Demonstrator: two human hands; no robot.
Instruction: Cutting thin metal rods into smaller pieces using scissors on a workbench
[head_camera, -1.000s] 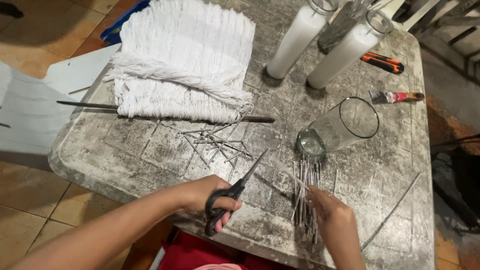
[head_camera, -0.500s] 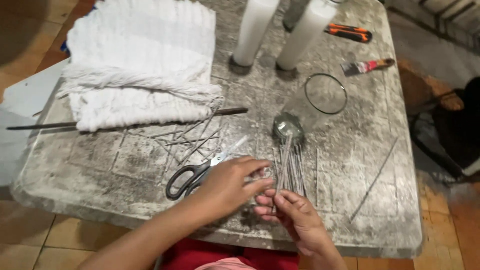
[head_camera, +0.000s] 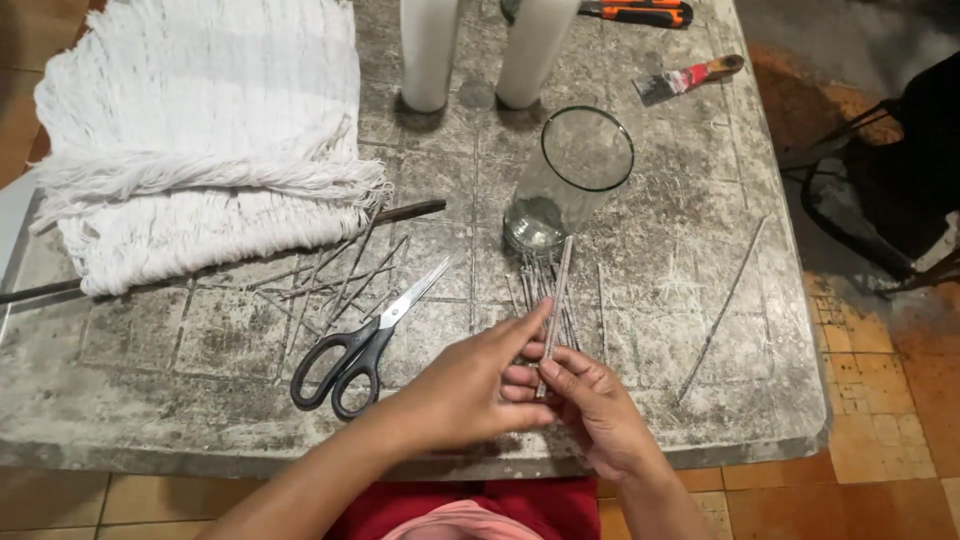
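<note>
My left hand (head_camera: 468, 385) and my right hand (head_camera: 592, 405) meet near the table's front edge, both pinching one thin grey stick (head_camera: 556, 290) that points away from me. Under it lies a bundle of similar sticks (head_camera: 540, 295) running toward an empty glass jar (head_camera: 572, 180). Black-handled scissors (head_camera: 365, 340) lie on the table just left of my left hand, untouched. More thin sticks (head_camera: 335, 280) are scattered beyond the scissors.
A pile of white stringy cloth (head_camera: 200, 140) fills the back left over a long dark rod (head_camera: 400, 212). Two white candles (head_camera: 480, 50), an orange utility knife (head_camera: 640, 12) and a small scraper (head_camera: 690, 78) stand at the back. A single stick (head_camera: 722, 305) lies right.
My left hand put the scissors down on the table and came over to the sticks. Both hands now hold one stick together. The view shifted closer and lower.
</note>
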